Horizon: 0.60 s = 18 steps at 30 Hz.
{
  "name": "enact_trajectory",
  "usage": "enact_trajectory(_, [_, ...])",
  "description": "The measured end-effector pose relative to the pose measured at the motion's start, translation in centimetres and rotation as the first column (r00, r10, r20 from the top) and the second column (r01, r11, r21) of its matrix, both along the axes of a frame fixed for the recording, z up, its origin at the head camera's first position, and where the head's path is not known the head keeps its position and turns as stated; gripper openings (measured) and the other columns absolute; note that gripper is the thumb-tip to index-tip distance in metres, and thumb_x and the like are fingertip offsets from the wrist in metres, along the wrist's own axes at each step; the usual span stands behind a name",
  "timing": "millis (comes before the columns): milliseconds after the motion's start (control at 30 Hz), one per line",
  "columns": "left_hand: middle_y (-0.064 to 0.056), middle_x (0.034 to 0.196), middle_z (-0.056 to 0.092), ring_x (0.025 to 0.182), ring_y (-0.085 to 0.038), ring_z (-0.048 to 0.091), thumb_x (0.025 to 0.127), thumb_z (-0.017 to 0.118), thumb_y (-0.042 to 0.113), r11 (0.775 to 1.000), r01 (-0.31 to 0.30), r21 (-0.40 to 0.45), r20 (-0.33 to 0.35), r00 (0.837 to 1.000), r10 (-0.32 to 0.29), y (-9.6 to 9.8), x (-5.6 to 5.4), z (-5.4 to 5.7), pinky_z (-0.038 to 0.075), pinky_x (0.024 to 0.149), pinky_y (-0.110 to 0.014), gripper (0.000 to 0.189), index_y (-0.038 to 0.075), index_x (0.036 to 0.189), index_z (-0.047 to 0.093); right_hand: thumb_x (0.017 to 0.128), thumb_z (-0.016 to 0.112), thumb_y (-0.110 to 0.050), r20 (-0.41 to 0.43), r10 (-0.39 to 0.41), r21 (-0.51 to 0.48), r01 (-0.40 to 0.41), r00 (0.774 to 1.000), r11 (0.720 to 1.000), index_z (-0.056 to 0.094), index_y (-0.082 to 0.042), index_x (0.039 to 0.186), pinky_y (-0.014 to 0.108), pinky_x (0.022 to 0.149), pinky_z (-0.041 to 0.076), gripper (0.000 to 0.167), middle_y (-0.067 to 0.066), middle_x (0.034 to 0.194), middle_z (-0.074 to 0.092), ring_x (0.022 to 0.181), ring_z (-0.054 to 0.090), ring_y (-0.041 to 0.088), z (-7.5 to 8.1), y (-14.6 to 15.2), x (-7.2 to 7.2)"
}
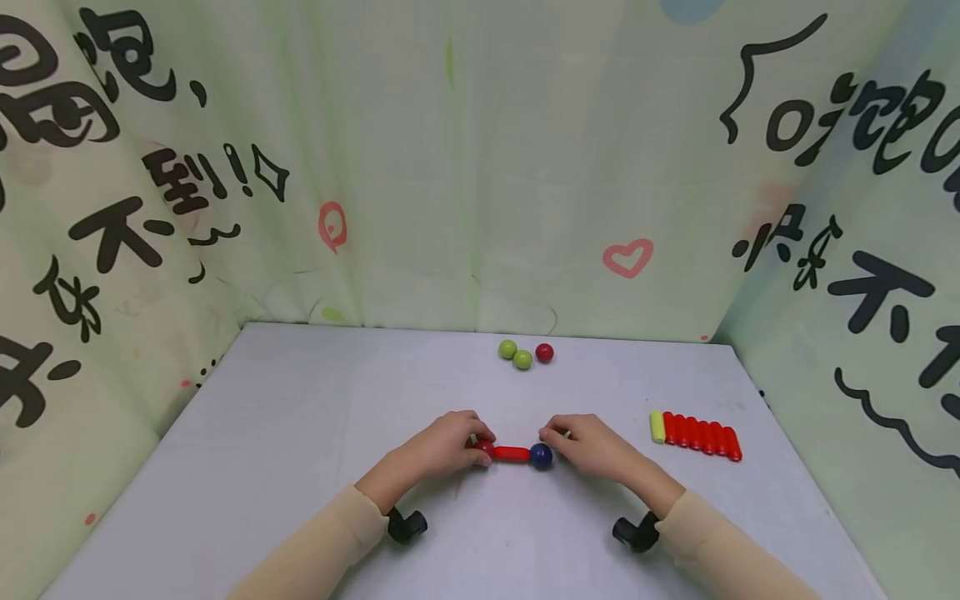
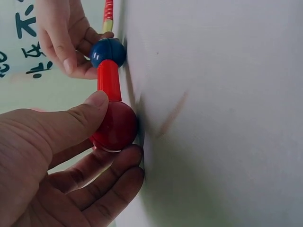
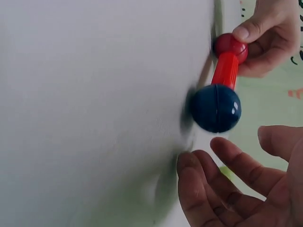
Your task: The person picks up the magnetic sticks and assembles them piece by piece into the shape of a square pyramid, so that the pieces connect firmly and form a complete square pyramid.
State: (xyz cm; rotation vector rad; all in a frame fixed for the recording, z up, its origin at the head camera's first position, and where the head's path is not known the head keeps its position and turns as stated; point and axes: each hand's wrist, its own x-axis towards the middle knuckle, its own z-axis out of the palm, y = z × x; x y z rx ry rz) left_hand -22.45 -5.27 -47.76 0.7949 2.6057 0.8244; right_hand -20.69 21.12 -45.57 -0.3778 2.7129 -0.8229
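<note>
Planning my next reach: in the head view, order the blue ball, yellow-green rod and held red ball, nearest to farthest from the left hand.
1. Red ball: held in the left hand.
2. Blue ball: right end of the red rod between the balls.
3. Yellow-green rod: farther right, past the right hand.

My left hand (image 1: 448,443) pinches a red ball (image 1: 486,448); a red stick (image 1: 512,454) joins it to a blue ball (image 1: 541,456); my right hand (image 1: 590,445) is just beside the blue ball.
</note>
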Motion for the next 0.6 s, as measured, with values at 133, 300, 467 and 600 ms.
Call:
enact_trajectory(133, [0.004,0.103,0.066,0.089,-0.008,0.056,0.091,0.081,0.024,1.0,0.002,0.002,-0.004,1.0,-0.002,0.0,0.0,-0.1,0.051,0.08,-0.022,0.032,0.011,0.12,0.076,0.101,0.067,-0.024,-0.073,-0.043,0.066,0.048,0.996,0.997,0.074,-0.011,0.109,0.036,0.08,0.056,0.018,0.0,0.097,0.07,0.086,0.06,0.016,0.3,1.5,-0.1])
enact_trajectory(300, [0.005,0.102,0.065,0.089,-0.009,0.056,0.092,0.08,0.024,1.0,0.006,0.001,-0.003,1.0,-0.006,0.0,-0.1,0.0,0.05,0.08,-0.022,0.031,0.012,0.12,0.076,0.097,0.07,-0.023,-0.168,-0.123,0.164,0.151,0.978,0.975,0.072,-0.007,0.111,0.04,0.079,0.06,0.022,0.009,0.101,0.07,0.088,0.062,0.022,1.1,3.8,-0.2])
enact_trajectory(467, [0.006,0.1,0.064,0.089,-0.009,0.056,0.093,0.079,0.024,1.0,0.013,-0.026,-0.006,1.0,-0.014,0.0,0.1,0.2,0.05,0.08,-0.023,0.029,0.013,0.119,0.075,0.095,0.07,-0.023,-0.235,-0.164,0.249,0.222,0.958,0.943,0.069,0.001,0.115,0.049,0.079,0.06,0.031,0.021,0.107,0.068,0.091,0.065,0.032,1.8,6.1,0.1])
enact_trajectory(600, [0.006,0.1,0.063,0.089,-0.009,0.056,0.092,0.08,0.023,0.999,0.02,-0.044,-0.017,1.0,-0.021,0.0,0.2,0.4,0.051,0.081,-0.024,0.029,0.014,0.119,0.074,0.094,0.07,-0.022,-0.28,-0.169,0.309,0.255,0.945,0.916,0.068,0.007,0.114,0.052,0.078,0.059,0.036,0.025,0.104,0.067,0.088,0.065,0.036,1.8,7.8,0.4])
